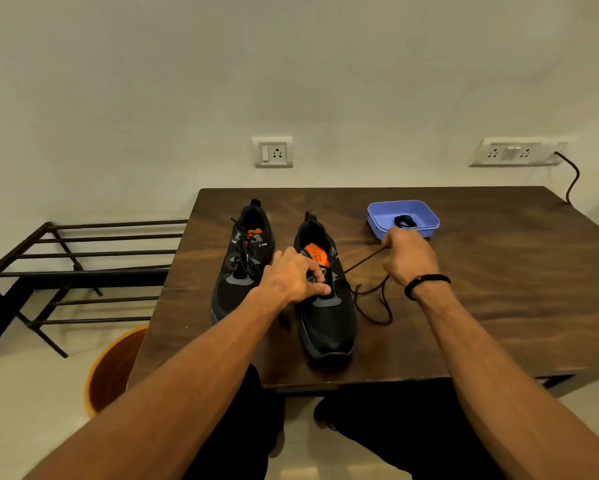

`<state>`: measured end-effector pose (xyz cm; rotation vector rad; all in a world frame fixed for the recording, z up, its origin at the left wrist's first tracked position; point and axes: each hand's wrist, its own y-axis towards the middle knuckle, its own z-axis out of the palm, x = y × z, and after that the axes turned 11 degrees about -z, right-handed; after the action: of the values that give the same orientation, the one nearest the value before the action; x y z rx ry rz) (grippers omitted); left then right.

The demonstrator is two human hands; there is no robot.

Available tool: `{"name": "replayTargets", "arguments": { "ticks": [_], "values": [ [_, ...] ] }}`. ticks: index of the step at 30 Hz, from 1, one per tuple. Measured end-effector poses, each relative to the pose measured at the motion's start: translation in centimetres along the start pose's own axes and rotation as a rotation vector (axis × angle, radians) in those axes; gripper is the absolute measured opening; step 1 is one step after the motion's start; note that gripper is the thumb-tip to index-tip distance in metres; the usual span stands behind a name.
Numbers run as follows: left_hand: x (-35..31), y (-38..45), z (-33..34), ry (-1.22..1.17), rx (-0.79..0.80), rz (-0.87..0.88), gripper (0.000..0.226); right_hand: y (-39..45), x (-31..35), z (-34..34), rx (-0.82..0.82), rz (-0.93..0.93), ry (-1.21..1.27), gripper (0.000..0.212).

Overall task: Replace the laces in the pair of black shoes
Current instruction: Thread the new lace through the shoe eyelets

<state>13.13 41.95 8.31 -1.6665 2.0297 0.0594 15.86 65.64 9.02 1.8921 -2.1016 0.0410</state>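
Right hand (pixel 407 256) is closed around the lace (pixel 364 261); left hand (pixel 296 275) pinches the right shoe (pixel 326 299) eyelets. Lace should be drawn out steadily while the shoe is pinned to the surface (pixel 499 289).

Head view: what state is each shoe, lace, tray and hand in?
Left shoe: laced.
Right shoe: lace partly out.
Loose lace: trailing on table.
Tray: holds coiled lace.
Left hand: gripping right shoe.
Right hand: pinching loose lace.

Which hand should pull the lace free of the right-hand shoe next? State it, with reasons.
Probably the right hand: it already pinches the lace trailing from the shoe. The left hand grips that shoe's tongue area, steadying it.
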Motion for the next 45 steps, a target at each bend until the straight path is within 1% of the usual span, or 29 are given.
{"name": "replayTargets", "arguments": {
  "ticks": [2,4,6,7,9,11,14,17,18,20,21,22,24,26,28,29,30,31,32,33,34,35,36,37,39,40,41,43,45],
  "values": [
    [-0.1,-0.2,-0.2,0.012,0.009,0.032,0.029,-0.2,-1.8,0.1,-0.018,0.096,-0.004,0.022],
    [-0.3,-0.2,-0.1,0.02,-0.003,0.051,0.029,-0.6,-2.1,0.4,0.036,0.081,0.017,0.025],
    [-0.3,-0.3,0.0,0.02,-0.035,0.063,0.026,-0.8,-0.9,0.3,0.15,-0.041,0.135,0.034],
    [-0.4,-0.4,0.0,0.018,-0.048,0.07,0.025,-0.9,0.0,0.2,0.214,-0.115,0.213,0.034],
    [-0.2,-0.4,0.1,0.02,-0.059,0.078,0.024,-1.2,1.8,0.3,0.337,-0.235,0.283,0.024],
    [-0.1,-0.5,0.1,0.036,-0.036,0.072,0.023,-1.3,2.9,1.0,0.371,-0.295,0.26,0.01],
    [0.1,-0.4,-0.1,0.04,0.006,0.071,0.023,-1.6,3.5,1.6,0.335,-0.326,0.244,0.004],
    [0.1,-0.2,-0.2,0.041,0.033,0.072,0.023,-1.3,3.4,1.5,0.303,-0.294,0.235,0.007],
    [0.1,-0.2,-0.2,0.048,0.031,0.071,0.023,-1.0,3.1,1.6,0.264,-0.249,0.223,0.01],
    [0.1,-0.1,-0.2,0.065,0.024,0.068,0.023,-0.4,2.1,1.2,0.126,-0.096,0.21,0.014],
    [0.1,-0.2,-0.2,0.072,0.027,0.065,0.024,-0.2,1.5,0.9,0.042,-0.004,0.266,0.014],
    [0.1,-0.2,-0.3,0.075,0.03,0.063,0.023,0.0,1.1,0.6,-0.042,0.098,0.397,0.013],
    [0.1,-0.3,-0.4,0.076,0.047,0.055,0.023,-0.2,1.0,-0.2,-0.151,0.341,0.844,0.013],
    [0.0,-0.4,-0.5,0.07,0.056,0.054,0.023,-0.3,1.2,-0.4,-0.146,0.528,1.343,0.02],
    [-0.1,-0.6,-0.5,0.069,0.054,0.049,0.023,-0.2,0.9,-0.4,-0.097,0.653,1.732,0.027],
    [-0.2,-0.7,-0.5,0.071,0.051,0.045,0.023,0.0,0.6,-0.4,-0.118,0.707,1.904,0.029],
    [-0.2,-0.7,-0.5,0.075,0.05,0.039,0.022,0.1,0.3,-0.6,-0.176,0.757,2.037,0.03],
    [-0.3,-0.8,-0.5,0.083,0.05,0.033,0.022,0.3,0.1,-0.8,-0.241,0.784,2.088,0.03],
    [-0.4,-0.9,-0.6,0.093,0.049,0.028,0.023,0.3,-0.1,-1.1,-0.311,0.769,2.017,0.028],
    [-0.4,-0.9,-0.6,0.103,0.049,0.023,0.024,0.1,-0.1,-1.5,-0.363,0.703,1.823,0.024],
    [-0.5,-1.0,-0.7,0.109,0.052,0.017,0.024,-0.1,-0.2,-1.7,-0.375,0.592,1.535,0.018],
    [-0.5,-1.0,-0.7,0.114,0.054,0.013,0.025,-0.5,-0.3,-1.8,-0.345,0.436,1.232,0.013],
    [-0.6,-1.1,-0.7,0.116,0.056,0.01,0.025,-1.0,-0.2,-1.8,-0.277,0.261,0.987,0.015],
    [-0.6,-1.1,-0.7,0.117,0.058,0.01,0.026,-1.3,0.1,-1.7,-0.164,0.108,0.843,0.021],
    [-0.5,-1.1,-0.7,0.118,0.057,0.011,0.027,-1.7,1.1,-1.1,0.124,-0.085,0.669,0.03],
    [-0.5,-1.2,-0.7,0.121,0.058,0.008,0.027,-1.8,1.7,-0.7,0.252,-0.144,0.572,0.031],
    [-0.5,-1.3,-0.7,0.124,0.059,0.005,0.026,-1.7,2.3,-0.3,0.346,-0.193,0.466,0.028],
    [-0.5,-1.3,-0.7,0.127,0.059,0.002,0.025,-1.5,2.8,0.3,0.442,-0.262,0.315,0.021],
    [-0.5,-1.4,-0.8,0.124,0.061,0.001,0.025,-1.4,2.6,0.7,0.455,-0.302,0.265,0.016]
  ]
}}
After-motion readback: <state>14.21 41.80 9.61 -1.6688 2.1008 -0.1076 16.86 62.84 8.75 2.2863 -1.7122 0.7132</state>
